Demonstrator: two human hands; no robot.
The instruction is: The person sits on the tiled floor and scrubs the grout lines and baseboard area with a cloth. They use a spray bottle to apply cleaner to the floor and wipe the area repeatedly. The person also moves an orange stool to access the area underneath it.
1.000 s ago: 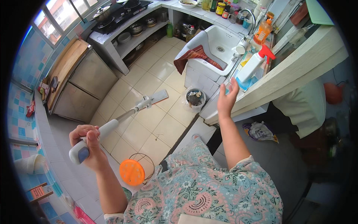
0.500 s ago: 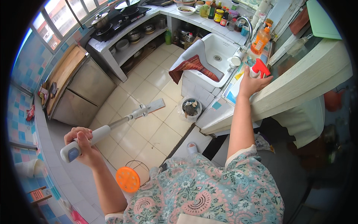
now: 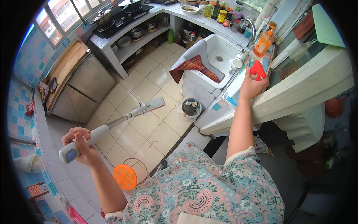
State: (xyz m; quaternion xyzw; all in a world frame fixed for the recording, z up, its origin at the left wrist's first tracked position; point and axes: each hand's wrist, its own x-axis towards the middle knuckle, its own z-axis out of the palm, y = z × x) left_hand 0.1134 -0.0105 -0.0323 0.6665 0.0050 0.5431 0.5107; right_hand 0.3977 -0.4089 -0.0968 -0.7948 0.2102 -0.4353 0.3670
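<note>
My left hand (image 3: 82,145) is wrapped round the pale grey handle of a flat mop (image 3: 120,121), at the left. The mop's metal pole slants away from me, and its grey flat head (image 3: 156,104) lies on the floor tiles. At the right, on the ledge beside the sink (image 3: 227,56), my right hand (image 3: 252,85) closes round the neck of a spray bottle with a red trigger head (image 3: 257,70). Hand and ledge items hide most of the bottle's body. An orange pump bottle (image 3: 264,43) stands just beyond it.
A bin (image 3: 191,108) with waste stands below the sink. A grey mat and a red-brown cloth (image 3: 199,70) hang over the sink's edge. A white wooden beam (image 3: 287,89) runs close to my right forearm. An orange disc (image 3: 125,176) on a wire frame is near my left elbow.
My right hand's spread fingers have closed in round the spray bottle's neck, and its red trigger head has turned. My left hand keeps its hold on the mop, which has barely shifted.
</note>
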